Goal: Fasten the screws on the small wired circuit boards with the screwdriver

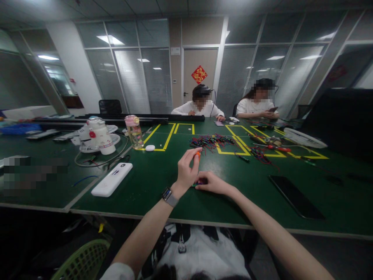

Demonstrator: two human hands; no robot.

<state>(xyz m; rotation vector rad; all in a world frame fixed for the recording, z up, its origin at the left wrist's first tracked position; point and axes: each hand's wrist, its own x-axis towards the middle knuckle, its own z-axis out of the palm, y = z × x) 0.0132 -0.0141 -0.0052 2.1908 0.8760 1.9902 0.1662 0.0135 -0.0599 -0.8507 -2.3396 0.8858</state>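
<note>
My left hand (186, 166), with a watch (169, 195) on its wrist, is raised a little above the green table. Its thumb and fingers pinch a small orange piece (198, 154), mostly hidden, of a kind I cannot make out. Just right of it and lower, my right hand (214, 182) rests on the tabletop with its fingers closed on a small green circuit board (194, 186), of which only an edge shows. Beyond both hands lies a heap of small boards with red and blue wires (211, 142).
A white power bank (112, 179) lies to the left, a black phone (295, 196) to the right. Farther left stand a pink-lidded bottle (134, 132) and a white jug (101, 136). More wired boards (260, 154) lie right, near a white basket (304, 138). Two people sit across the table.
</note>
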